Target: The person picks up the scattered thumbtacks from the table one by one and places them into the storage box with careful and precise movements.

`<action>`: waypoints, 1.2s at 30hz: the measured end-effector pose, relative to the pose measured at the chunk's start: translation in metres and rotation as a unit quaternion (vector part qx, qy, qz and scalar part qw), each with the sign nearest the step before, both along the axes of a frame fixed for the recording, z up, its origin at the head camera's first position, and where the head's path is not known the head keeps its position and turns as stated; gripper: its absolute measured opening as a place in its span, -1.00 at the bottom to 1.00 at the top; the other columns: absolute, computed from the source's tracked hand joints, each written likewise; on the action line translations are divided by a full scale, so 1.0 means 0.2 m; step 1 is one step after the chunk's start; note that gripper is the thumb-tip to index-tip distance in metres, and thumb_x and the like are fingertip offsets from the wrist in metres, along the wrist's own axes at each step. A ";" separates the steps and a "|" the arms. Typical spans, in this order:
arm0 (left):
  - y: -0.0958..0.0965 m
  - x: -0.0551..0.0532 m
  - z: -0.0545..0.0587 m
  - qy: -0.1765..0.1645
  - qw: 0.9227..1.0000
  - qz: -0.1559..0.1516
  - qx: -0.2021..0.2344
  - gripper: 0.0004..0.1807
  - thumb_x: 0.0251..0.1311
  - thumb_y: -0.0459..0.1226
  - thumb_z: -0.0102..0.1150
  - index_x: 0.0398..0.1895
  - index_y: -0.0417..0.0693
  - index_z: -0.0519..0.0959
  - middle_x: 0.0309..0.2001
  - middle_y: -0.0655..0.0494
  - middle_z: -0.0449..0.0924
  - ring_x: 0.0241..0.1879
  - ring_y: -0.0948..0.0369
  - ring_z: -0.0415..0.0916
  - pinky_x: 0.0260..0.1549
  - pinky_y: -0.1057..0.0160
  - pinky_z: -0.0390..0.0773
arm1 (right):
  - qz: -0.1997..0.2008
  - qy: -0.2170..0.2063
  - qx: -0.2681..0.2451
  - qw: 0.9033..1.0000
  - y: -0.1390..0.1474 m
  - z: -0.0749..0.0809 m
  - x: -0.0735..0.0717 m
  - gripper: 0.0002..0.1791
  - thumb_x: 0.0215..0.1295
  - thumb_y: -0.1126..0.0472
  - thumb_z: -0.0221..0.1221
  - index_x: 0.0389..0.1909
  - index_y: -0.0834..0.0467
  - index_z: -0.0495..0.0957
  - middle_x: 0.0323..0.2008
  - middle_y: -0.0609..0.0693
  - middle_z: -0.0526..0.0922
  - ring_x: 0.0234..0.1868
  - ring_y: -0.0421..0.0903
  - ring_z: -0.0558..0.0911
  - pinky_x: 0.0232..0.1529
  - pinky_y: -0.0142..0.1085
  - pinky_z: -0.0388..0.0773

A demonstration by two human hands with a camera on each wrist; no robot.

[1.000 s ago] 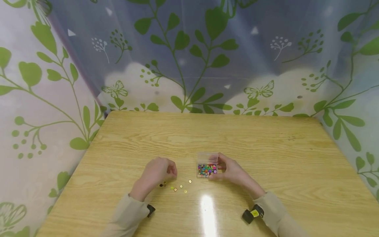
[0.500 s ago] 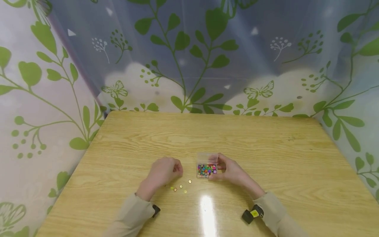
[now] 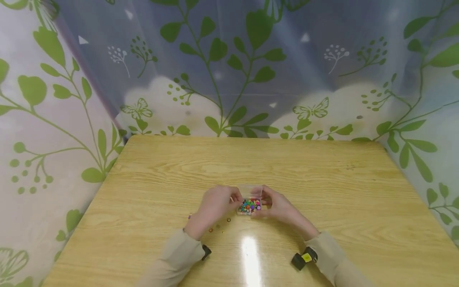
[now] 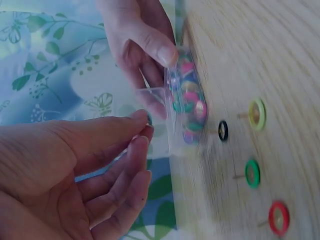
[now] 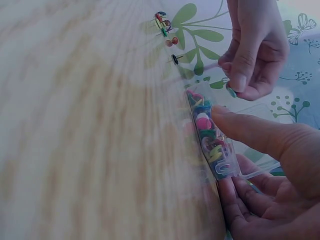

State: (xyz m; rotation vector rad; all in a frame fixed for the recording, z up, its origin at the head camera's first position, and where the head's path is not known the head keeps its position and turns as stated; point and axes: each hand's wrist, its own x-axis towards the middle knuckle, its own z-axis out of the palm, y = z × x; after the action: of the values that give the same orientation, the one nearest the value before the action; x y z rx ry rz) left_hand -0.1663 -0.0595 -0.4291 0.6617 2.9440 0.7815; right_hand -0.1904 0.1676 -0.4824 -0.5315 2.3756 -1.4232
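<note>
A small clear plastic box (image 3: 249,209) full of colourful thumbtacks sits on the table with its hinged lid (image 3: 249,190) raised. My right hand (image 3: 283,206) holds it from the right, thumb on the near side and fingers behind. At the box's left edge is my left hand (image 3: 216,205), pinching a green thumbtack (image 5: 231,92) between thumb and forefinger. Loose on the table, in the left wrist view, lie a yellow thumbtack (image 4: 257,114), a black thumbtack (image 4: 223,130), a green-rimmed thumbtack (image 4: 252,173) and a red thumbtack (image 4: 278,218). My left forearm partly hides this group in the head view.
The wooden table (image 3: 305,167) reaches back to a leaf-patterned curtain (image 3: 236,71), which also hangs at both sides. A bright light reflection (image 3: 251,259) lies on the tabletop near the front. A black wrist device (image 3: 304,258) is strapped to my right wrist.
My left hand has moved right, from above the loose thumbtacks to the edge of the box. My right hand keeps its hold on the box.
</note>
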 end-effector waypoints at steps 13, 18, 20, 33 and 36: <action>-0.16 -0.01 0.01 -0.017 0.998 0.067 0.006 -0.97 0.30 -0.22 0.34 -0.31 0.10 0.72 -0.34 0.24 0.72 -0.39 0.30 0.60 -0.46 0.33 0.58 | -0.010 -0.018 0.005 1.000 -0.01 0.01 0.00 -0.27 0.02 0.22 0.54 0.22 0.20 0.45 0.14 0.17 0.60 0.10 0.10 0.63 0.26 0.03 0.55; -0.29 0.01 0.01 -0.041 0.994 0.101 0.000 -0.92 0.24 -0.24 0.39 -0.40 0.11 0.69 -0.42 0.27 0.67 -0.50 0.34 0.51 -0.47 0.31 0.53 | -0.014 -0.022 0.007 1.000 -0.01 0.02 0.00 -0.26 0.02 0.22 0.54 0.23 0.21 0.45 0.15 0.17 0.60 0.12 0.10 0.62 0.27 0.03 0.54; -0.33 0.02 0.00 -0.049 0.993 0.104 -0.006 -0.90 0.21 -0.26 0.42 -0.44 0.10 0.68 -0.45 0.28 0.65 -0.53 0.34 0.48 -0.47 0.29 0.52 | -0.015 -0.023 0.007 1.000 -0.01 0.02 0.00 -0.27 0.02 0.22 0.54 0.23 0.21 0.45 0.14 0.16 0.60 0.11 0.10 0.62 0.26 0.02 0.55; -0.41 0.05 -0.07 -0.065 0.992 0.106 -0.033 -0.83 0.11 -0.29 0.48 -0.52 0.10 0.65 -0.57 0.32 0.57 -0.56 0.33 0.43 -0.50 0.30 0.47 | -0.015 -0.019 0.012 1.000 -0.01 0.01 0.00 -0.28 0.01 0.23 0.54 0.21 0.18 0.46 0.14 0.17 0.60 0.09 0.10 0.63 0.23 0.03 0.57; -0.39 0.05 -0.07 -0.056 0.993 0.104 -0.030 -0.85 0.17 -0.28 0.43 -0.51 0.07 0.66 -0.60 0.30 0.55 -0.60 0.32 0.40 -0.53 0.31 0.47 | -0.016 -0.018 0.014 1.000 -0.01 0.01 0.00 -0.27 0.01 0.22 0.54 0.22 0.18 0.46 0.15 0.17 0.59 0.10 0.09 0.63 0.24 0.03 0.56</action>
State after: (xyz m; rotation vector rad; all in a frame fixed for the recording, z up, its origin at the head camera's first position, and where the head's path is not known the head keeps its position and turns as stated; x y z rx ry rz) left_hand -0.1566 -0.1378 -0.4439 0.2998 2.9513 0.7139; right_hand -0.1897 0.1657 -0.4808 -0.4575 2.3825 -1.3991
